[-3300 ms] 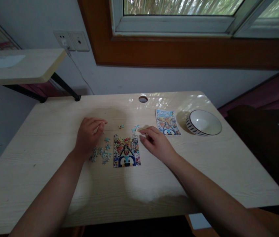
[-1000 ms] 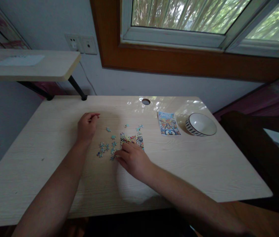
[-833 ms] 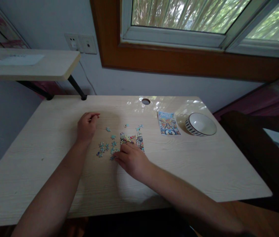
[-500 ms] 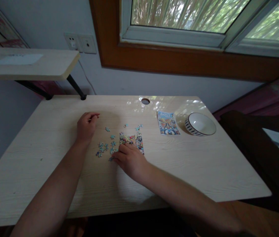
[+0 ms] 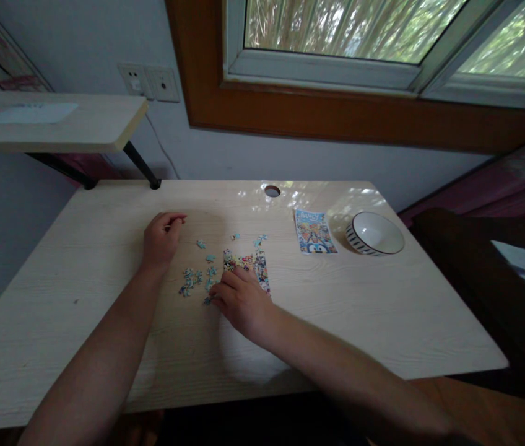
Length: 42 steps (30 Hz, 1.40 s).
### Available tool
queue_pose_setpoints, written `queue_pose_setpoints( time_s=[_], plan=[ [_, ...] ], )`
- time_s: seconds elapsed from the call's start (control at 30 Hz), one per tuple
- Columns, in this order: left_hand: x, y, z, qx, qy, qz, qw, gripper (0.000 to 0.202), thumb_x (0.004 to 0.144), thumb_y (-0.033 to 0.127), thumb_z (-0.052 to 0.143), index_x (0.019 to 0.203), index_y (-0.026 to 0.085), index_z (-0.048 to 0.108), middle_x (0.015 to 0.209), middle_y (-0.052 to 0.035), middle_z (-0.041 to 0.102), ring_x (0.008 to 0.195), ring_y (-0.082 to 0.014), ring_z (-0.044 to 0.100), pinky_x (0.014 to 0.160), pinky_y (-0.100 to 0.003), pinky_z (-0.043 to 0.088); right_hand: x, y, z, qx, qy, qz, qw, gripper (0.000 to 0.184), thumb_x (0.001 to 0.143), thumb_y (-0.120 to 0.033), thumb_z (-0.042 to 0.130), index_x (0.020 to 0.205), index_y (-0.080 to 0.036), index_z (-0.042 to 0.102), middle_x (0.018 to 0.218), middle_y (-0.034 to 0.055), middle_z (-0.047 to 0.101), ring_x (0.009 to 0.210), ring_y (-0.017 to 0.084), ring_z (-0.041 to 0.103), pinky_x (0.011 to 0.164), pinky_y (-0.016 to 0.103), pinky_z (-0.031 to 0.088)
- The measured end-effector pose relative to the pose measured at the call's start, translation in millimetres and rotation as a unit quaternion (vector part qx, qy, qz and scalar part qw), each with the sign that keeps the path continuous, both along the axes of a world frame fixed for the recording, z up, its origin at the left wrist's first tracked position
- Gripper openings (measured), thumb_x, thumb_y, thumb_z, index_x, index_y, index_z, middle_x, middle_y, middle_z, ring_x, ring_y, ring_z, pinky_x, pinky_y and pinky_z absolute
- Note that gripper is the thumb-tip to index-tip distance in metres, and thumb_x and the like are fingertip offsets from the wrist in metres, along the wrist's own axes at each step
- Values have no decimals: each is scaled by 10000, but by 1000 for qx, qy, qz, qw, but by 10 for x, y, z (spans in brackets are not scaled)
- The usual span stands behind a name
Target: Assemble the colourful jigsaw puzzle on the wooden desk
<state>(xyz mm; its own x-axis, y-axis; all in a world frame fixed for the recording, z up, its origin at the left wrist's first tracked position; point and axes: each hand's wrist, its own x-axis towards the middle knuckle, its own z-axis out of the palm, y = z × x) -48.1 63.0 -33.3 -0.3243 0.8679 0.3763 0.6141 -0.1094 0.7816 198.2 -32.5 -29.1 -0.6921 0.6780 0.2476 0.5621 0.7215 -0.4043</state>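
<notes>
My left hand (image 5: 161, 240) rests on the table left of the loose pieces, its fingers curled together; what they hold, if anything, is too small to make out. Bent over the near left part of a partly joined jigsaw puzzle (image 5: 261, 266) is my right hand (image 5: 242, 302), which hides some of it. Its thumb and fingertips close on a small puzzle piece (image 5: 207, 301) at the puzzle's left. Loose blue puzzle pieces (image 5: 189, 280) lie in a cluster between the hands. A few more puzzle pieces (image 5: 260, 240) are scattered beyond the puzzle.
A small picture sheet (image 5: 316, 232) lies to the right of the puzzle, beside a white striped bowl (image 5: 376, 234). The pale wooden table (image 5: 360, 328) has a round hole (image 5: 272, 191) near its back edge. A raised shelf (image 5: 99, 127) stands at the back left.
The whole view has shifted very slightly. Both hands keep nearly the same place and pose, and the pieces lie as before.
</notes>
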Motion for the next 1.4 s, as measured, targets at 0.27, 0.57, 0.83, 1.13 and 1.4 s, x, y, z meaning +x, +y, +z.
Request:
queue_pose_setpoints(
  time_s=[0.27,0.57,0.83,1.13,1.4],
  plan=[
    [5,-10,2,-2,-9,-6,1000,262,910,316,559,1001,200,776,988,-47,748,948,-203,689,874,-323,535,-2,2,-14,8,-17,-5,1000,137,1025,-306,606,1058,-228,714,996,55,668,1004,250,527,857,393,380],
    [-3,-2,-4,-1,4,-6,1000,259,909,305,557,1005,208,778,989,-42,748,955,-205,691,883,-330,539,9,-1,26,17,-19,2,1000,175,1036,-319,589,1059,-228,736,973,61,681,991,245,524,839,389,363],
    [-6,-3,-11,0,6,-11,1000,260,914,301,555,1012,206,776,987,-43,751,960,-205,690,888,-331,532,30,14,-20,35,-9,6,999,168,1032,-328,593,1060,-244,735,962,45,682,971,240,527,852,392,350],
    [4,-5,4,-5,3,-12,1000,254,906,287,556,1001,210,778,989,-41,752,955,-202,692,877,-322,541,82,38,89,22,1,-8,1000,183,1000,-315,622,1126,-242,734,966,57,675,987,250,533,844,385,353],
    [15,0,3,2,7,-14,1000,258,907,288,546,990,206,776,984,-45,754,954,-201,696,883,-321,549,62,53,135,14,-7,-14,1000,235,1012,-334,599,1190,-238,720,1010,66,682,1019,255,530,870,400,362]
  ],
)
